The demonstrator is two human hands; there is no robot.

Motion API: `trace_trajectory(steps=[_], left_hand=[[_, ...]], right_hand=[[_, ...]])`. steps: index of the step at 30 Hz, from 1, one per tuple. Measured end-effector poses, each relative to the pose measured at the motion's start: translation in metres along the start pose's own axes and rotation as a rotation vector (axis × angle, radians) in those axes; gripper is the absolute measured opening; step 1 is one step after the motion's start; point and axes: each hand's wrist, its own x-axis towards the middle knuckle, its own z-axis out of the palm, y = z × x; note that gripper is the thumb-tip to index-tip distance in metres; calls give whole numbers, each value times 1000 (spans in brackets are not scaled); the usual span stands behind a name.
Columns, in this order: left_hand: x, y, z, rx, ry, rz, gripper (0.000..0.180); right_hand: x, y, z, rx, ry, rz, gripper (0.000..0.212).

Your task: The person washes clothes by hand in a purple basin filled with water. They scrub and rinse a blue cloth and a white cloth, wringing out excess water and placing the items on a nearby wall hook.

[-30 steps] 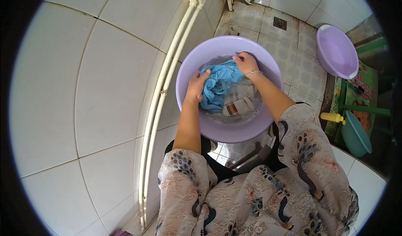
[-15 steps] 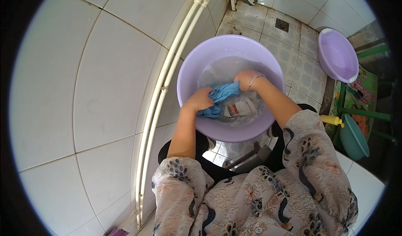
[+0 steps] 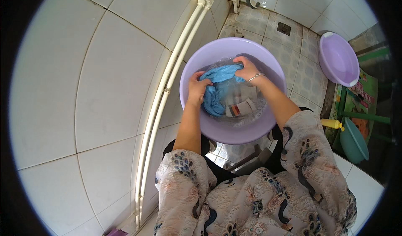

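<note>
A large light-purple basin (image 3: 251,136) holds cloudy, sudsy water. A wet blue cloth (image 3: 221,73) lies in it, bunched, curving from the left side across to the right. My left hand (image 3: 197,87) grips the cloth at its left bend, thumb on top. At the cloth's right end my right hand (image 3: 248,70), with a bracelet at the wrist, has thumb and fingers around the fabric. Nearer to me, a pale piece of fabric (image 3: 240,109) with a dark and orange striped patch rests partly under water.
Pale pipes (image 3: 167,83) run along the tiled wall at left. On the right are a smaller purple basin (image 3: 338,60), a yellow bottle (image 3: 331,123), a teal basin (image 3: 354,141) and a green rack bar (image 3: 365,115). A floor drain (image 3: 284,28) lies beyond the big basin.
Both hands have moved away from me and up with the blue cloth, spreading it into an arch. More of the pale fabric shows. The view has shifted slightly.
</note>
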Motion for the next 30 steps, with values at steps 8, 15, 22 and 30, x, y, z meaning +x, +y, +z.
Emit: trace_trajectory(steps=[8, 15, 22, 30], left_hand=[[9, -24, 17, 243, -72, -251, 30], [15, -18, 31, -419, 110, -320, 31], [1, -4, 47, -513, 37, -203, 25], [-50, 27, 87, 27, -25, -182, 32]], right_hand=[[-5, 27, 33, -308, -5, 64, 36], [-23, -37, 39, 521, -66, 48, 17], [-76, -97, 43, -17, 233, -612, 23], [-12, -35, 27, -367, 282, -70, 37]])
